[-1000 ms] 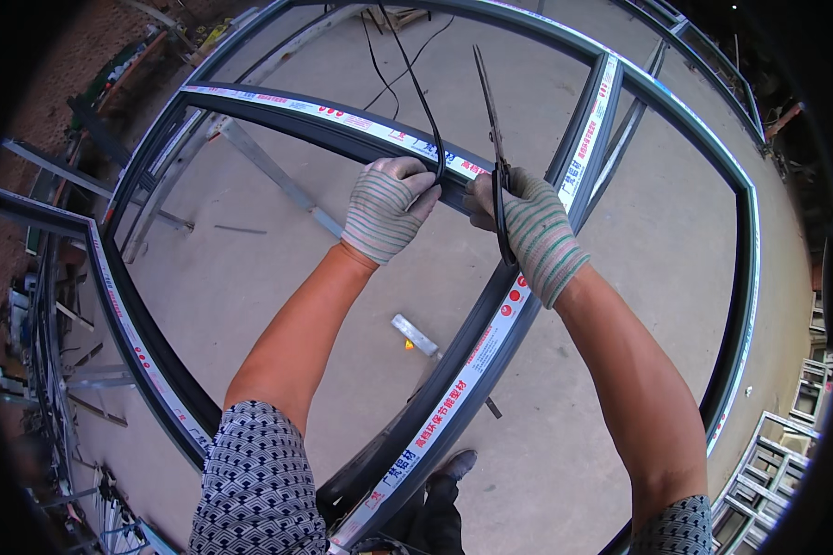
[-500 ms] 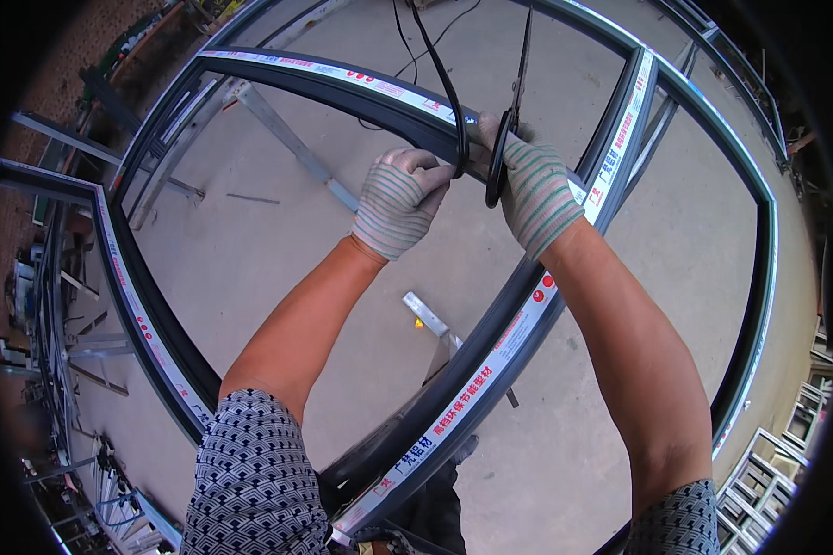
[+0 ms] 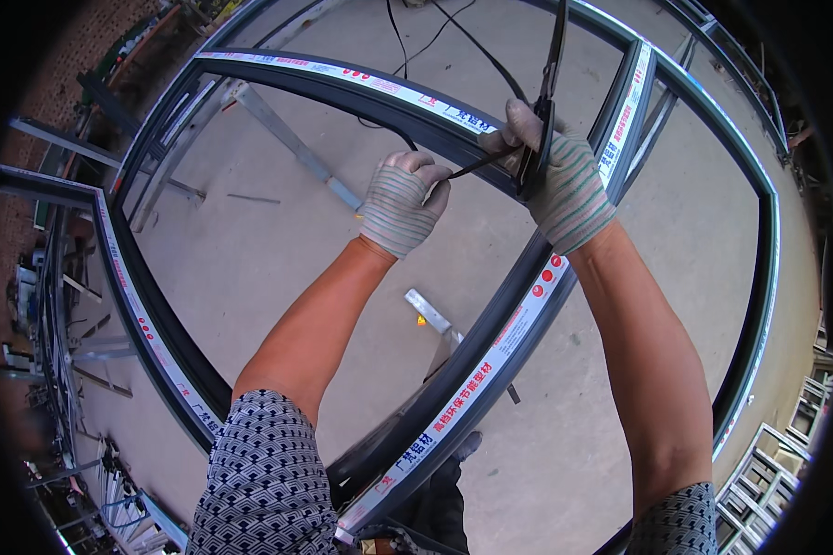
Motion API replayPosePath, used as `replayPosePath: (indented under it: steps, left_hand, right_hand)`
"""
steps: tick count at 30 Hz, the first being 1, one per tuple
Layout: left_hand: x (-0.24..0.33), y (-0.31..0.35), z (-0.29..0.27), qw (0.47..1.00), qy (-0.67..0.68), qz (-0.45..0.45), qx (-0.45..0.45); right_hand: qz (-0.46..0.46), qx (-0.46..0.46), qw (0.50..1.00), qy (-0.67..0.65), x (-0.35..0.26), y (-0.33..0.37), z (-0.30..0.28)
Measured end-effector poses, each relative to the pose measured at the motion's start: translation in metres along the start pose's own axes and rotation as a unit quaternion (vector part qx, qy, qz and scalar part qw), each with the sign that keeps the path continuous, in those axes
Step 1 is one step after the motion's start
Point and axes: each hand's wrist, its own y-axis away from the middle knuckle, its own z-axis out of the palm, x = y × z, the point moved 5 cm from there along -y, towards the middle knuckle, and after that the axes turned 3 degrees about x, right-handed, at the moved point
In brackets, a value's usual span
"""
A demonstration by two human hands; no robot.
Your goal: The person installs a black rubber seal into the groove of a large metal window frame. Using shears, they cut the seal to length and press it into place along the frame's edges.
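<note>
here, black strip (image 3: 477,166) between gloved hands (image 3: 403,202)

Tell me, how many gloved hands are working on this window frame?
2. The left hand pinches the black rubber strip at the window frame corner; the right hand grips the strip beside it. No other hands show.

Looked like a window-frame fabrication yard, pretty much open-air. A big dark aluminium window frame (image 3: 491,361) with protective tape on its bars sat over a bare concrete floor (image 3: 250,259). More finished frames (image 3: 777,462) were stacked at the lower right, loose metal profiles (image 3: 65,305) lay on the left, and a brick wall (image 3: 55,83) stood behind.
</note>
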Motion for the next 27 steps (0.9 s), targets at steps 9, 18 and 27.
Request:
replayPosePath:
  steps: [9, 18, 27]
  left_hand:
    - [-0.001, -0.011, 0.016, 0.999, 0.009, 0.000, 0.036]
    - [-0.012, 0.001, 0.018, 0.993, 0.002, -0.093, 0.069]
    - [-0.098, 0.031, 0.024, 0.713, 0.313, -0.621, 0.089]
  right_hand:
    - [-0.160, 0.059, 0.975, -0.144, -0.092, 0.042, -0.102]
    - [-0.139, 0.185, 0.972, -0.044, -0.049, 0.099, -0.175]
    - [-0.118, 0.203, 0.972, 0.032, -0.030, 0.107, -0.163]
